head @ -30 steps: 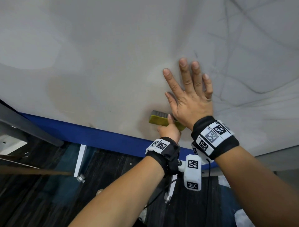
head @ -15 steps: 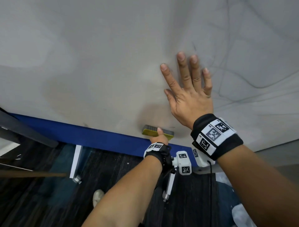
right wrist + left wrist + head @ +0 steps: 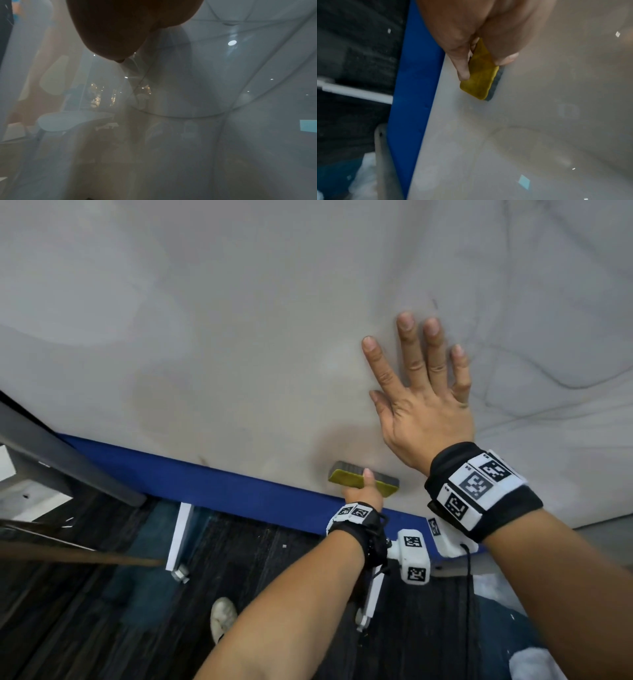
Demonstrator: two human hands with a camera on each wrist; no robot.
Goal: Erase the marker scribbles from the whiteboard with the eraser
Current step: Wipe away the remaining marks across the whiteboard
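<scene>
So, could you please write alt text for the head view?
A left hand holds a yellow eraser against a whiteboard near its blue bottom edge. The right hand rests flat above it, faint marker lines beside it.

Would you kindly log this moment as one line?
left hand: grips eraser on whiteboard, near blue edge | right hand: flat on whiteboard | scribbles: remain right

The eraser has been carried down the whiteboard by the left hand, from beside the base of the right thumb a second ago to just above the blue lower edge. It now lies clear of the right hand, which overlapped it before. The right hand has been lifted slightly higher on the board.
</scene>
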